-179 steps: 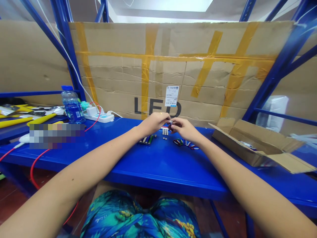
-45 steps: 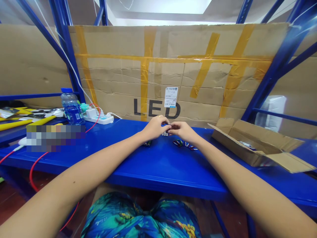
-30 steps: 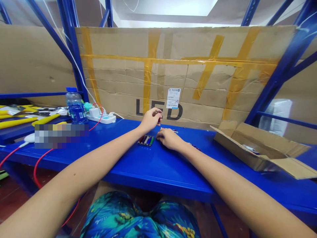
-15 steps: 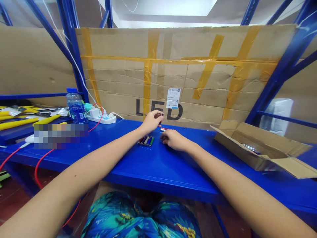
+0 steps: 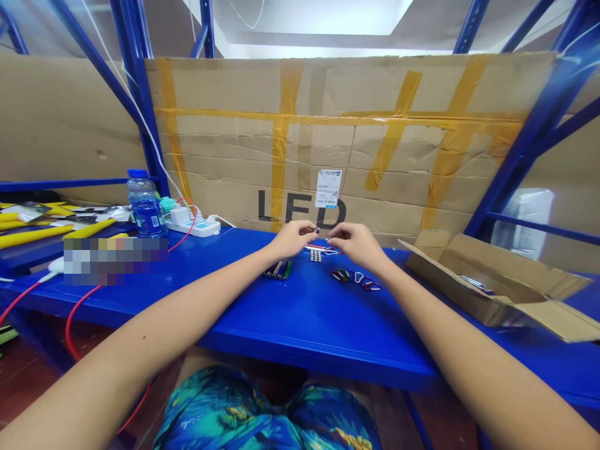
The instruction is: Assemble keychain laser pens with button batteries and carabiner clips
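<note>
My left hand (image 5: 295, 238) is closed in a pinch above the table, with the end of a small dark metal tube (image 5: 317, 230) showing at its fingertips. Facing it, my right hand (image 5: 359, 245) pinches a tiny silvery piece (image 5: 327, 238), too small to name. The fingertips are close but apart. Below them lie several small round silver pieces (image 5: 315, 256) in rows, with red and silver rods (image 5: 315, 248) just behind. A row of coloured metal tubes (image 5: 279, 270) lies under my left wrist. Coloured carabiners (image 5: 358, 277) are spread by my right forearm.
An open cardboard box (image 5: 473, 275) with metal items stands at right on the blue table (image 5: 290, 319). At left are a bottle (image 5: 144, 206), a power strip (image 5: 199, 227), red cables and yellow-handled items (image 5: 37, 236). Large cardboard (image 5: 225, 150) closes off the back.
My right hand has risen and moved right and away from me, uncovering the silver pieces and carabiners. My left hand has lowered slightly and turned, its tube now facing the right hand.
</note>
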`<state>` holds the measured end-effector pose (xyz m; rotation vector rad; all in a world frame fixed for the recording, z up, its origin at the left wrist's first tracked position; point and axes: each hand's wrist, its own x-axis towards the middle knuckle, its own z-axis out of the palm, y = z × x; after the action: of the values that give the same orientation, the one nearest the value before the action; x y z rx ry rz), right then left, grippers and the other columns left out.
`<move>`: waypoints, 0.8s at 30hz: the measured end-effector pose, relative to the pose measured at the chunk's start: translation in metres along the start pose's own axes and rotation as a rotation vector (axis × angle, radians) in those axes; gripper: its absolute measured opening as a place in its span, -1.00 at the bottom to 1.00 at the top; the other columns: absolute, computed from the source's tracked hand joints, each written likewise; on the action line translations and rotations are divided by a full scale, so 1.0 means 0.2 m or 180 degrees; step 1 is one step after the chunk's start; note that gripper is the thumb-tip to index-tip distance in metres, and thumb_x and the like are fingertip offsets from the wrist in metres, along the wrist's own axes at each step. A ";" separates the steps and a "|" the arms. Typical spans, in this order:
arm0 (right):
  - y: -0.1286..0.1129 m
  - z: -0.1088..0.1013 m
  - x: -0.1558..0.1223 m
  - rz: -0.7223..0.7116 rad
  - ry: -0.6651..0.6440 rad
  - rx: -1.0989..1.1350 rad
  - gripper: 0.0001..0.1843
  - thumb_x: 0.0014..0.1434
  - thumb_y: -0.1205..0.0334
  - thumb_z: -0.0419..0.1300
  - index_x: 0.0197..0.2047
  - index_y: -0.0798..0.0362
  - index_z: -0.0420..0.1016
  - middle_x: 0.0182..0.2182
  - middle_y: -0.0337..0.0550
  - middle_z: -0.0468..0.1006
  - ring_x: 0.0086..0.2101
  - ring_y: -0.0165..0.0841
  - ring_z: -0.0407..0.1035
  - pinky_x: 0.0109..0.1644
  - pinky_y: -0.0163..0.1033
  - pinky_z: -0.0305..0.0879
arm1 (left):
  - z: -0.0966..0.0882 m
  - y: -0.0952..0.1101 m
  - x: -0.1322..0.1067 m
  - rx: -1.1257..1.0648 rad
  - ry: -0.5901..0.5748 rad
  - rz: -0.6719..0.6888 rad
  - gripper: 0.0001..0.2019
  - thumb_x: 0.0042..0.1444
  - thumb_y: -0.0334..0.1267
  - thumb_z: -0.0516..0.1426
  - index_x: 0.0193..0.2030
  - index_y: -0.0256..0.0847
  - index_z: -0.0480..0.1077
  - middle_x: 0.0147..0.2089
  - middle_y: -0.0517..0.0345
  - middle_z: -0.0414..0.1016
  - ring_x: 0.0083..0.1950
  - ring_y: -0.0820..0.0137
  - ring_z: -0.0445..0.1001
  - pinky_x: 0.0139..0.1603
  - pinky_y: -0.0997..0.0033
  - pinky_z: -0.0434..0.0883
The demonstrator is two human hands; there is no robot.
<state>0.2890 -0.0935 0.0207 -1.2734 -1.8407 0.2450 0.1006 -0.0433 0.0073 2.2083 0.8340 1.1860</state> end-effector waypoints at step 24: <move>0.04 0.00 -0.02 0.0195 -0.0887 0.1553 -0.65 -0.01 0.01 0.36 -0.47 0.12 0.42 -0.58 -0.20 0.46 -0.57 -0.42 0.34 -0.43 -0.23 0.35 | 0.02 0.08 -0.09 0.2166 -0.0193 0.1289 -0.83 0.32 -0.23 0.00 -0.06 -0.24 0.32 -0.18 -0.02 0.51 -0.17 0.26 0.50 -0.19 0.33 0.37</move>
<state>0.2938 -0.0928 0.0144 -0.9857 -1.8167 0.8854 0.1006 -0.0677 0.0054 3.0666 0.8814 1.1035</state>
